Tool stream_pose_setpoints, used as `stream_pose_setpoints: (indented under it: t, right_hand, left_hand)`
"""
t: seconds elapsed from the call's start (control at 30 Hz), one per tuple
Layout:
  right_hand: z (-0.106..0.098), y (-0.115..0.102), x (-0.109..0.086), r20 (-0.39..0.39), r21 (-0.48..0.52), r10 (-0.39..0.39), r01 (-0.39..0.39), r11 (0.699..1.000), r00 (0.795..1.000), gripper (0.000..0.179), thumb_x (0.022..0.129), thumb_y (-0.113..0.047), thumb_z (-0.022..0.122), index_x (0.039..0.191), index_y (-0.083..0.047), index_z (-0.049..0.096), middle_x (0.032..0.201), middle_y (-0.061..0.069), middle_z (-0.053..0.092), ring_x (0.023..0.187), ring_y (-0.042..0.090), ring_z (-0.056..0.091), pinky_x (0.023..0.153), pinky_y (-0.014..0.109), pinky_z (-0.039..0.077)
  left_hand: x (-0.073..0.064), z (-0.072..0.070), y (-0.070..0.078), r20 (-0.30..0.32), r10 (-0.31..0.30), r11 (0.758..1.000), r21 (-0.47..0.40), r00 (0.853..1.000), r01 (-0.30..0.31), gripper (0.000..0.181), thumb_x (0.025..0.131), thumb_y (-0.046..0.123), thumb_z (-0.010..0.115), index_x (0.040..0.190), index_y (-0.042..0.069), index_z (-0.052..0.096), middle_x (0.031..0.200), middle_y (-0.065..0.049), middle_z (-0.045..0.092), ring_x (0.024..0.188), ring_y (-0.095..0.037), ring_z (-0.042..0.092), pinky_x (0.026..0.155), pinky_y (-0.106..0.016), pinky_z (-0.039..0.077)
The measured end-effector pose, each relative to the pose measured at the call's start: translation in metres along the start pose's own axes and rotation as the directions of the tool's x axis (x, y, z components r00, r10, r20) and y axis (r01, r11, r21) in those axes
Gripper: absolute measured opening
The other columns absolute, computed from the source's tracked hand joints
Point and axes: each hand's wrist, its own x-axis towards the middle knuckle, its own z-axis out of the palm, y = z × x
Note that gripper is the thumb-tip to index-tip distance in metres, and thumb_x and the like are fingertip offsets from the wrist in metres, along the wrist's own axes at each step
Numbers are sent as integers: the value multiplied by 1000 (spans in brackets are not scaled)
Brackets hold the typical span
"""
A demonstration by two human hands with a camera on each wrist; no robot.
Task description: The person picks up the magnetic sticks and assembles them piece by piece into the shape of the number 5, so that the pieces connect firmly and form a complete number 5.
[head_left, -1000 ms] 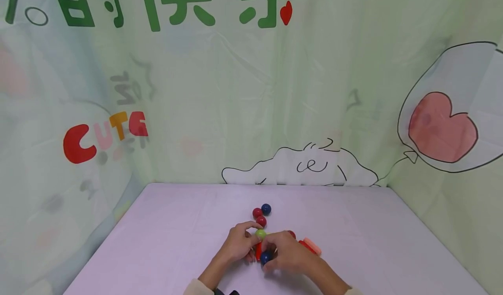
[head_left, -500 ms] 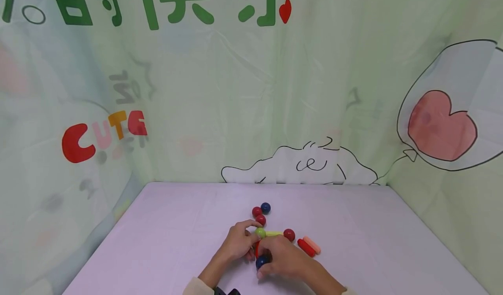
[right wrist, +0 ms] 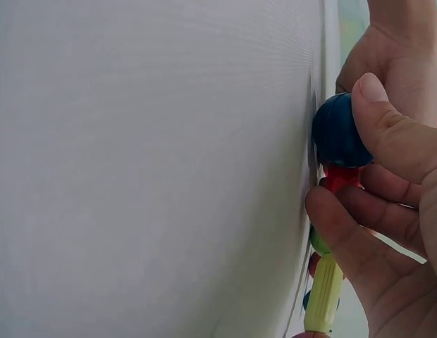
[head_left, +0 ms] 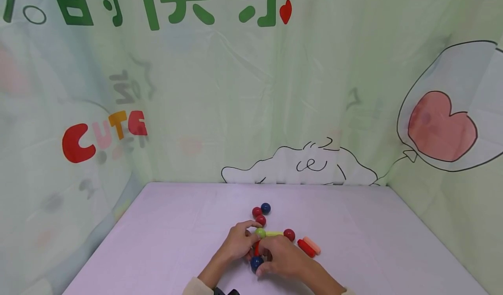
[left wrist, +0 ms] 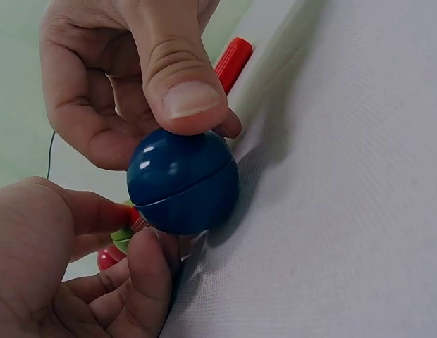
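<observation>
A glossy blue ball (head_left: 257,263) sits at the near end of a red stick (head_left: 257,248), low over the white table. My right hand (head_left: 284,256) grips this ball, its thumb pressing on it in the left wrist view. The left hand (head_left: 238,241) holds the red stick, with fingers also around the green ball (head_left: 260,232) at its far end. From the green ball a yellow stick (head_left: 273,233) runs right to a red ball (head_left: 289,234). Fingers partly hide the red stick, so its joint with the blue ball is only partly seen.
Beyond the hands lie two red balls (head_left: 260,220) and another blue ball (head_left: 265,208), close together. On the right, a loose red stick (head_left: 306,248) lies beside a pink stick (head_left: 311,244). A printed curtain (head_left: 251,89) rises behind the table (head_left: 188,225).
The blue ball has moved left and nearer to me with the right hand, to line up with the red stick. The left hand has stayed nearly still.
</observation>
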Motion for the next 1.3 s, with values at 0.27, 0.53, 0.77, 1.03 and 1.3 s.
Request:
stream_pose_setpoints:
  t: [0.27,0.53,0.77,1.03,1.3]
  right_hand:
    - [-2,0,0,19,39,-14,14,999,1000,30,77,-30,90,93,-19,67,79,-15,61,73,3,53,68,20,50]
    - [-4,-2,0,48,80,26,-30,996,999,27,78,-25,89,93,-20,67,80,-14,62,75,5,55,71,19,51]
    - [-6,-3,0,58,83,25,-29,996,998,27,78,-24,89,93,-21,68,80,-14,62,75,5,56,71,20,51]
    - [-18,0,-2,38,132,0,-6,991,999,21,81,-21,87,92,-15,70,81,-11,64,74,6,58,70,21,52]
    - [-26,4,-4,-22,55,-29,30,998,999,6,90,-10,76,93,-11,70,76,-13,60,71,5,53,67,22,50]
  left_hand:
    - [-1,2,1,-4,-1,1000,8,1000,1,38,94,10,67,132,12,65,73,-7,64,49,-16,59,45,-27,51]
    - [-1,3,5,-13,0,1000,22,1000,0,39,94,9,66,133,13,65,75,-7,63,50,-17,60,46,-27,50]
    - [-3,4,4,-14,14,1000,25,1000,-14,42,94,7,65,136,11,63,77,-5,65,50,-16,60,45,-27,50]
    - [-8,1,0,-15,17,1000,11,1000,-17,50,95,13,69,143,13,57,87,-5,62,51,-18,62,47,-29,52]
    - [-17,-6,-1,22,2,1000,19,1000,-3,61,88,15,76,145,17,53,91,-5,62,48,-18,60,47,-31,52]
